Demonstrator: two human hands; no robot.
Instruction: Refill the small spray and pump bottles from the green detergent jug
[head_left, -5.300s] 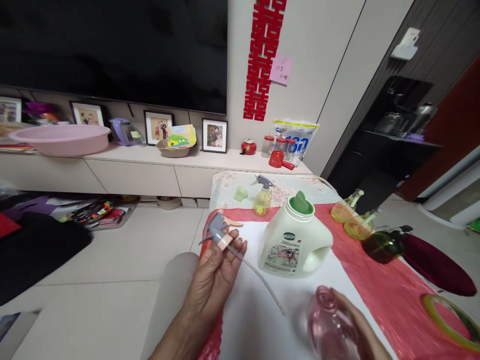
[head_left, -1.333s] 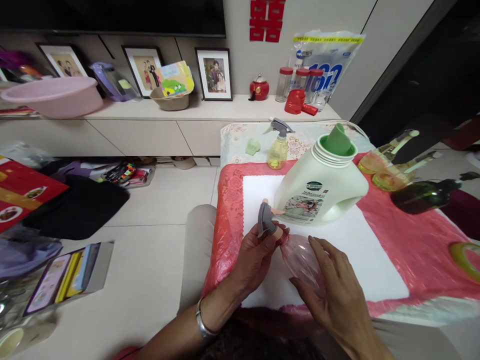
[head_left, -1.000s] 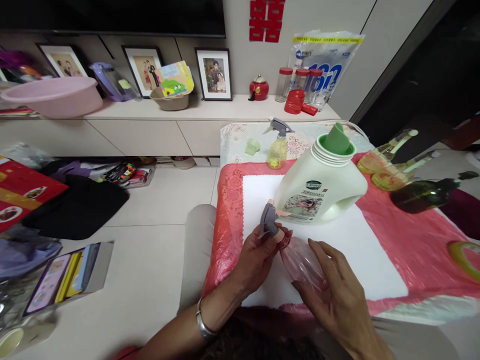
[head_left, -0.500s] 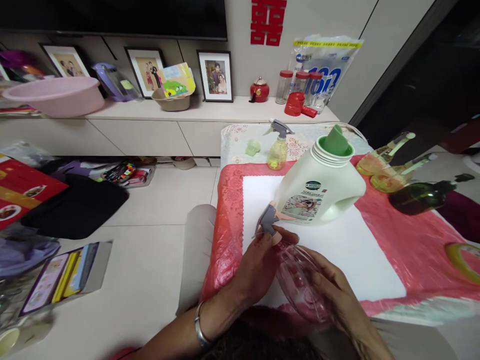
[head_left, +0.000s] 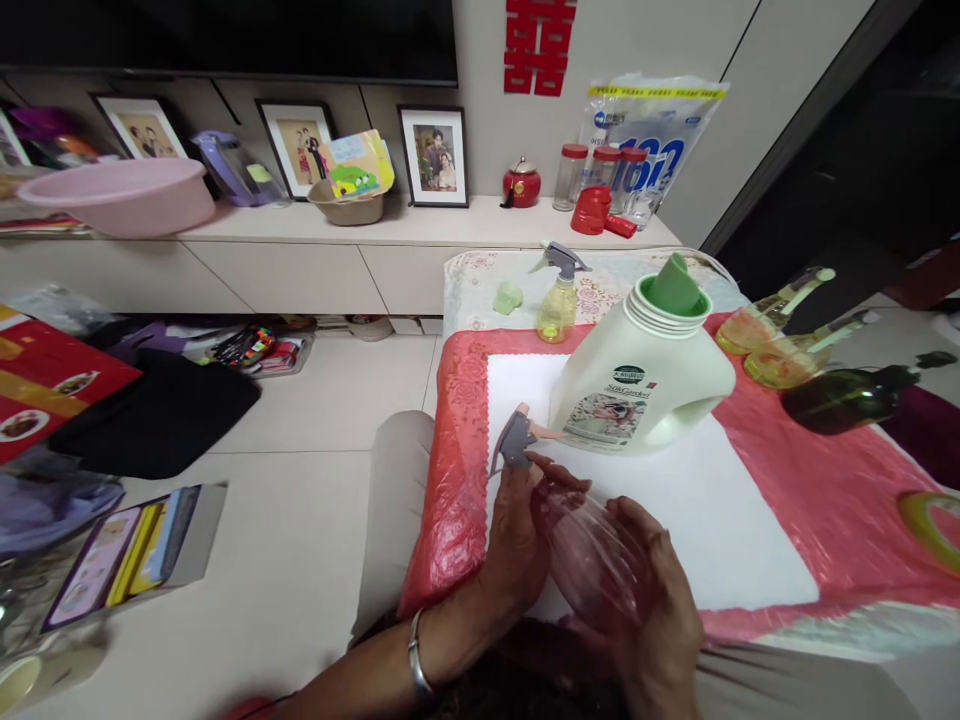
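On the near side of the pale-green jug point(head_left: 637, 380), pinching the grey spray head point(head_left: 516, 440) with the left hand point(head_left: 517, 535), cupping the pink bottle point(head_left: 596, 550) with the right hand point(head_left: 664, 610); no longer holding the two apart, probably now fastening them together.

Light soft, fairly even, moderately bright | white sheet point(head_left: 739, 540) rendered brightest | glare streaked across red cover point(head_left: 457, 500) and pink bottle point(head_left: 589, 560) | left hand point(head_left: 517, 550) and right hand point(head_left: 664, 590) darkly shaded | tape roll point(head_left: 913, 520) softened, stretched at right edge | outer areas skewed by wide view
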